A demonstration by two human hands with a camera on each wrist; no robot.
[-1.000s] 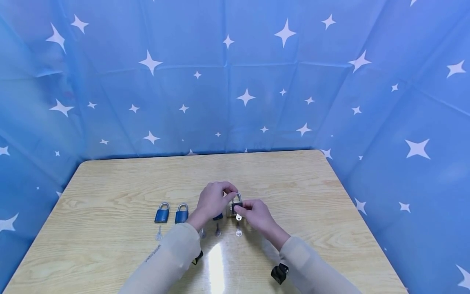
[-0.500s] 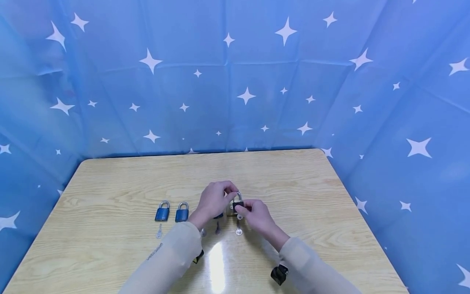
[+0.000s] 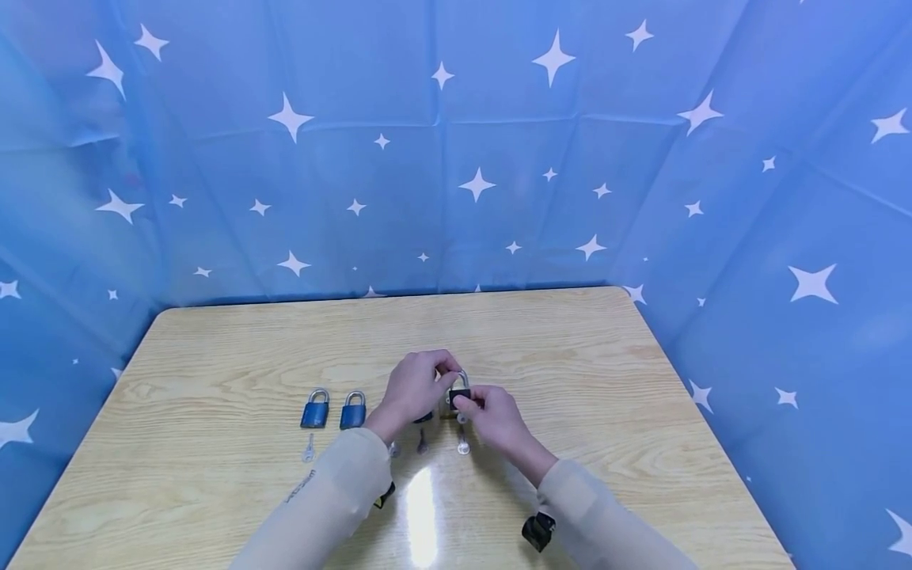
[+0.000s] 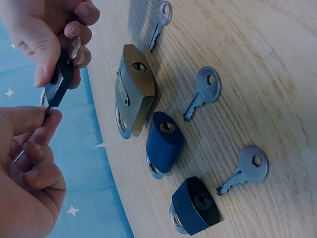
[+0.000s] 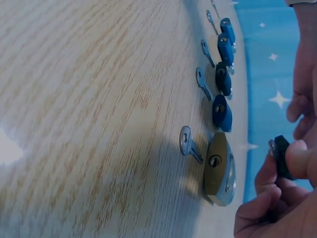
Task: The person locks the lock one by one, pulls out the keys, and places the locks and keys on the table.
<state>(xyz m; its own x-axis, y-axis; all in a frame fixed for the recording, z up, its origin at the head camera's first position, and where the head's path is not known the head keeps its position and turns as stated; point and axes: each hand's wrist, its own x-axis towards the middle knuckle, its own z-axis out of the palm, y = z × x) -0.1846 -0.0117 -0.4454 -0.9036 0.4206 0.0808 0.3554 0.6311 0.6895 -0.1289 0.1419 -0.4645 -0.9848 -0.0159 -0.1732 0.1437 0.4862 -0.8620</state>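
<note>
A small black padlock is held in the air between both hands, above the row of locks. My left hand pinches its silver shackle from above. The right hand grips the dark body between thumb and fingers. A key sticks out of the padlock's underside, close to the right fingers; its blade is hidden. Just behind the held lock, on the table, lies a larger brass padlock. Beside that are a blue padlock and a darker padlock, all with shackles pointing away.
Two more blue padlocks lie farther left on the wooden table. Loose keys, such as the key before the blue lock, lie in front of the padlocks. A blue star-patterned curtain stands behind the table.
Both hands stay nearly in place on the same padlock. The key's round head under it faced the head camera a second ago and now shows smaller. The right forearm shifts slightly left.
</note>
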